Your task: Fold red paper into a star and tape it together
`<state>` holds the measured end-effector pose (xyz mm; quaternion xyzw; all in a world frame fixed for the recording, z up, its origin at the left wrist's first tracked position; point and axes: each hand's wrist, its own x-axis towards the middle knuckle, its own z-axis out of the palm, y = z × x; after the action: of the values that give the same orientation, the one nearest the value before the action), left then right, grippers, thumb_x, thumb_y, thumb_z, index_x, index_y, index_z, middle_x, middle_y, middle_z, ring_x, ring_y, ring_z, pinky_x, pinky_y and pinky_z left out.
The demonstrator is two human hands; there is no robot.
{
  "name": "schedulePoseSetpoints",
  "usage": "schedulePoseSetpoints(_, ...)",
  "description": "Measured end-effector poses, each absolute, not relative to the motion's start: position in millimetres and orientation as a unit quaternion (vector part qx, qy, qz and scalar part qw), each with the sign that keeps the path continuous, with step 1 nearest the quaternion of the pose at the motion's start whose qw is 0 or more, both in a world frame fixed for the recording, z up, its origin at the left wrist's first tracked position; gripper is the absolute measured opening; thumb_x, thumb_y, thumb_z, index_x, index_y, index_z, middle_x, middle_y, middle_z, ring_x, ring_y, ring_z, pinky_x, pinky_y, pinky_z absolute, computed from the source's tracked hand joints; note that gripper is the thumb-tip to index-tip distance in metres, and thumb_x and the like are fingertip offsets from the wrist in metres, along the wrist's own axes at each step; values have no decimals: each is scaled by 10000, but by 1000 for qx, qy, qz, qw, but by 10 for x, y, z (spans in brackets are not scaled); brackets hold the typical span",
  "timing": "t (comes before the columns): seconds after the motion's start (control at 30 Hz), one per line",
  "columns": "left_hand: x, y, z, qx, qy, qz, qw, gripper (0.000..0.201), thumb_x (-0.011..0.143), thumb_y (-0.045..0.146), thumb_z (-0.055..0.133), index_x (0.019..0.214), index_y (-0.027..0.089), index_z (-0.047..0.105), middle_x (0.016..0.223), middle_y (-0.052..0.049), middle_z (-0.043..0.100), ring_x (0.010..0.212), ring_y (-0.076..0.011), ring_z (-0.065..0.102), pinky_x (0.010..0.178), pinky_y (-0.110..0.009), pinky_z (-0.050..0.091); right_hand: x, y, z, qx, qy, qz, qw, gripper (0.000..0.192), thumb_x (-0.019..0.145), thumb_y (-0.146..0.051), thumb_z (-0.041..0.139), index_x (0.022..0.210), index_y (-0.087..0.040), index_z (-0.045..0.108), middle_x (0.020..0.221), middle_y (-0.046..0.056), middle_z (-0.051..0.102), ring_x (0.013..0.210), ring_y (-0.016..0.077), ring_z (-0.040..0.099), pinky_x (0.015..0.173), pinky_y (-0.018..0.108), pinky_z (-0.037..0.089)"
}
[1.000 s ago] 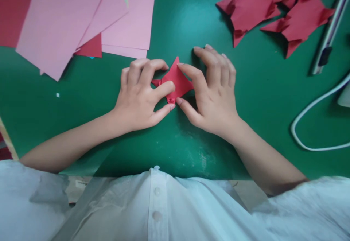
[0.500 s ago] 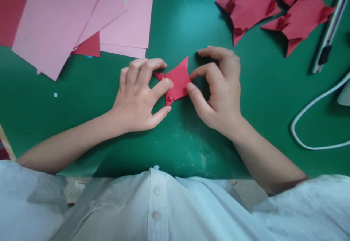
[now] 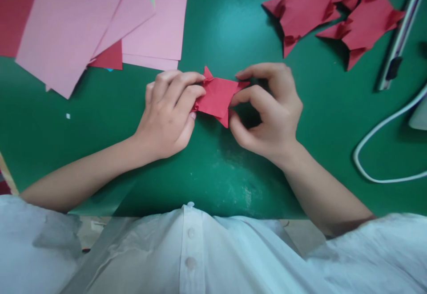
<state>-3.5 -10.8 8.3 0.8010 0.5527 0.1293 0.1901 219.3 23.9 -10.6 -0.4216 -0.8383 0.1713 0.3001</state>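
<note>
The person wears a white button-front shirt (image 3: 200, 249) with small round white buttons (image 3: 191, 233) down its placket. Both forearms are bare, the loose, creased sleeves (image 3: 383, 240) ending well above the wrists beside the placket.

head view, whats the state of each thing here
small red paper piece: folded, pinched from both sides
left hand: fingers shut on its left edge
right hand: fingers shut on its right corner
pink sheets: flat, overlapping
red folded shapes: finished-looking, lying untouched
white cable: loose, curved
</note>
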Motion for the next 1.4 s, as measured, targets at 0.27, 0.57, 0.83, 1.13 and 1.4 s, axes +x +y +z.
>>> schedulePoseSetpoints(0.27, -17, -119, 77, 796, 551, 176, 178, 389, 924, 251, 487, 1298, 290, 585, 1455, -73, 584, 1341, -352, 507, 1050, -596, 432, 2199, 311, -93, -406, -871, 106, 257, 205, 982, -302, 515, 940, -281, 715, 1043, 65, 760, 985, 251, 666, 899, 452, 502)
schedulePoseSetpoints(0.57, -14, -220, -1, 828, 513, 197, 107, 243, 978, 212, 522, 1158, 309, 653, 1299, -23, 692, 1276, -276, 591, 979, -531, 462, 2223, 288, -107, -348, -906, 83, 225, 240, 1003, -283, 518, 965, -318, 753, 975, -2, 796, 995, 236, 696, 829, 432, 486)
schedulePoseSetpoints(0.83, -75, -204, -56, 848, 481, 199, 98, 205, 987, 191, 532, 1074, 311, 673, 1099, 2, 763, 1138, -255, 709, 797, -471, 519, 2235, 297, -148, -322, -910, 64, 251, 155, 989, -290, 575, 989, -314, 728, 960, -10, 790, 947, 207, 708, 799, 400, 480)
schedulePoseSetpoints(1.13, -82, -172, -42, 861, 471, 177, 77, 222, 999, 217, 506, 1063, 324, 690, 1087, 13, 765, 1120, -226, 718, 781, -449, 534, 2249, 319, -77, -219, -924, 1, 314, 103, 958, -197, 633, 942, -283, 688, 988, -61, 796, 904, 132, 676, 798, 322, 467)
schedulePoseSetpoints(1.4, -93, -173, -44, 869, 441, 222, 11, 177, 979, 189, 561, 1029, 315, 675, 1051, 47, 781, 1076, -209, 739, 720, -415, 528, 2279, 333, -55, -241, -945, 11, 220, 225, 1014, -209, 524, 1032, -323, 716, 1065, -69, 787, 941, 122, 684, 852, 317, 495)
